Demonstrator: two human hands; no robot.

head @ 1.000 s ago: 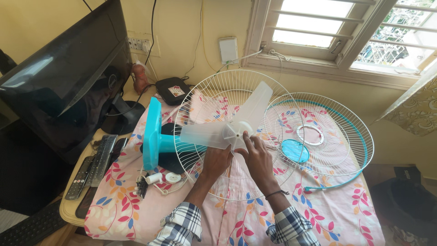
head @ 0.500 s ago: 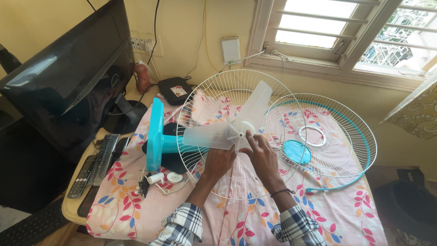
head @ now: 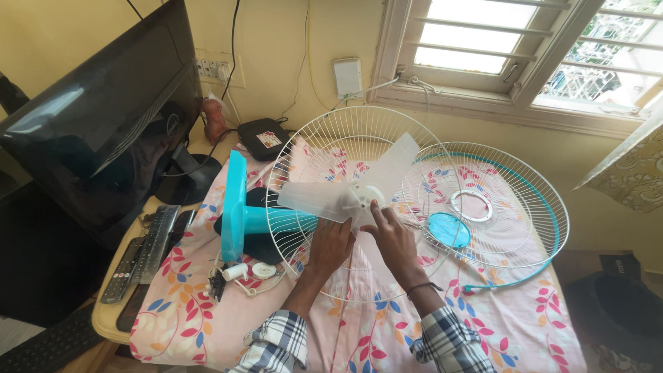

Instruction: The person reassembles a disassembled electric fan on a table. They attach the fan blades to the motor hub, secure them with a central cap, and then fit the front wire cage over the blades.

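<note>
A table fan lies on its side on a floral cloth (head: 539, 318), its turquoise base (head: 233, 204) standing on edge at the left. The white rear wire guard (head: 324, 138) faces me with the translucent white blade (head: 352, 190) mounted on the hub. My left hand (head: 331, 243) rests on the lower blade and guard just below the hub. My right hand (head: 392, 233) has its fingers spread, the fingertips touching the blade beside the hub. Neither hand grips anything.
The front wire guard (head: 525, 207) with a turquoise rim lies flat at right, with a white ring (head: 472, 206) and a turquoise round cap (head: 447, 229) on it. Small white parts (head: 248, 271) lie near the base. A dark monitor (head: 103, 117), remotes (head: 141, 252) and window surround.
Both hands stay at the fan hub; my right hand's fingers have shifted slightly up toward the hub. The view has moved a little closer.
</note>
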